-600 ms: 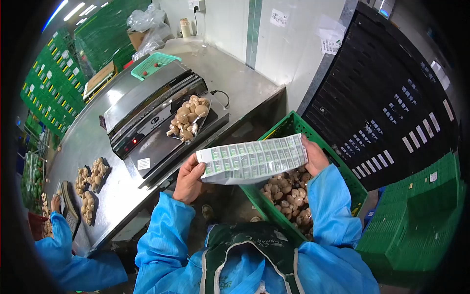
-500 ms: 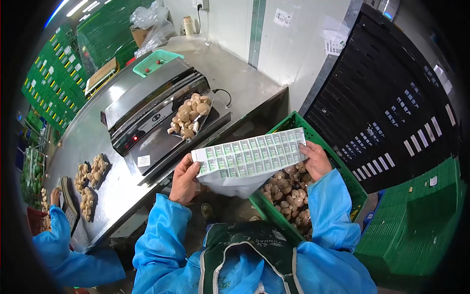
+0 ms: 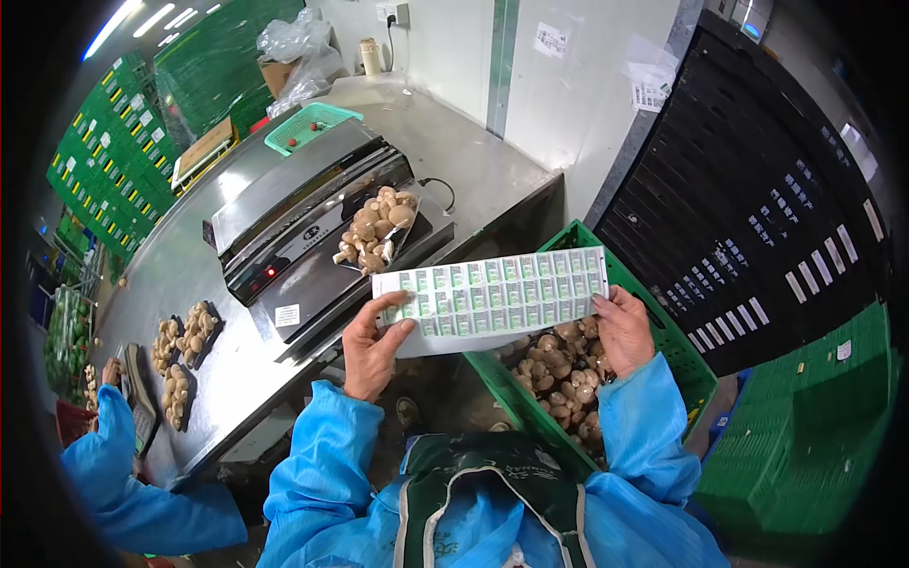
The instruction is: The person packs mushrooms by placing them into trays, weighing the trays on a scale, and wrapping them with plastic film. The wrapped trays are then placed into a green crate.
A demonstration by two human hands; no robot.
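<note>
A sheet of small green-and-white labels (image 3: 492, 293) is held flat and level in front of the worker, above the gap between the steel surface (image 3: 189, 275) and a green crate (image 3: 653, 322). The left hand (image 3: 371, 348) pinches the sheet's near-left corner, thumb laid over the labels, while the right hand (image 3: 625, 327) grips the right edge; held at both ends, the sheet is stretched flat with its printed face up toward the worker. A plain white backing hangs out below its near edge.

Directly under the sheet's right half, the green crate is heaped with brown mushrooms (image 3: 559, 369). To the left on the surface stands a sealing machine (image 3: 303, 227), its red lamp lit, with 1 open bag of mushrooms (image 3: 377, 229) lying across its front plate. Further left lie 3 packed trays of mushrooms (image 3: 180, 346), and a co-worker's blue sleeve (image 3: 104, 454) reaches toward them from the near-left corner. A pale green basket (image 3: 308, 125) sits at the far end, clear plastic bags (image 3: 294, 47) behind it. Black crates (image 3: 748, 180) are stacked at right, green ones at far left. The sheet hides part of the crate from above.
</note>
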